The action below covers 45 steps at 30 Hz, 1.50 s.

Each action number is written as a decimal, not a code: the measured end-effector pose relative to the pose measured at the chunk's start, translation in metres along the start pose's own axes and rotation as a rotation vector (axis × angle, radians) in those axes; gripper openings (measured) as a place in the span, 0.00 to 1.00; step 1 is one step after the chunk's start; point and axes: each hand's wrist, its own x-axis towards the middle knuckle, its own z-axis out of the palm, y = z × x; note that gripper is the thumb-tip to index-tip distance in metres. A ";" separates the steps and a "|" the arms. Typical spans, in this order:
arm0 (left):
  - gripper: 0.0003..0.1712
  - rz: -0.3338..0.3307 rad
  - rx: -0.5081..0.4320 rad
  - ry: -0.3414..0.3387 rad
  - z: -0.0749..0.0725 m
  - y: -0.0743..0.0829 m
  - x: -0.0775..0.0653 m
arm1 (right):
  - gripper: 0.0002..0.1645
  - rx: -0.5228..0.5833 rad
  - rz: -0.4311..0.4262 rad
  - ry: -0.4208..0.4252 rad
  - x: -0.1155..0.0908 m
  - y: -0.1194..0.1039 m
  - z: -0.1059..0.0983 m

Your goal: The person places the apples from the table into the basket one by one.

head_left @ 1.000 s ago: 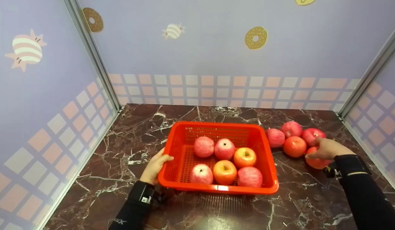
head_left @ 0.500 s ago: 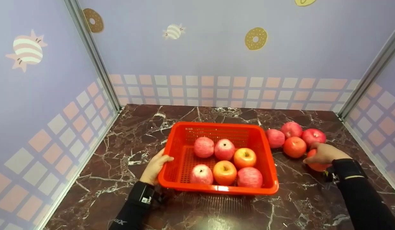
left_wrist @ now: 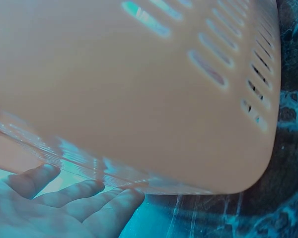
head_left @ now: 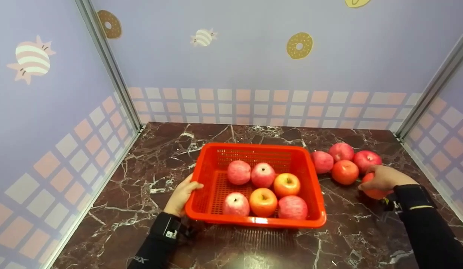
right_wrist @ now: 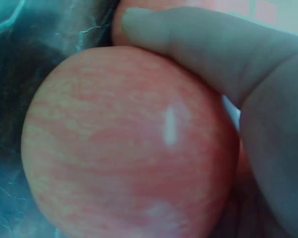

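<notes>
In the head view, my left hand [head_left: 181, 195] grips the left side of a red plastic basket [head_left: 257, 222], thumb over the rim. The left wrist view shows the fingers [left_wrist: 116, 210] extended along the underside of the basket [left_wrist: 139, 104]. Inside lie several apples, some pink-red and two yellow-orange, such as the front yellow-orange apple [head_left: 263, 202]. Right of the basket, my right hand [head_left: 390, 178] holds a red apple [head_left: 374, 190] from above. Close up in the right wrist view, that striped apple [right_wrist: 129, 144] has the thumb [right_wrist: 188, 37] along its upper edge.
Several more apples cluster between basket and right hand, among them an orange-red apple [head_left: 345, 172] and a pink apple [head_left: 322, 162]. Everything stands on a dark marbled table [head_left: 153, 149]. Patterned panels [head_left: 254, 67] enclose it at the back and both sides.
My right hand has closed in around the red apple at the front of the cluster, its fingers drawing away from the apple behind. The left hand and basket stay put.
</notes>
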 end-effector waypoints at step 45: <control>0.39 0.003 -0.043 -0.017 -0.001 -0.001 0.001 | 0.37 -0.020 -0.209 0.193 0.023 -0.166 -0.051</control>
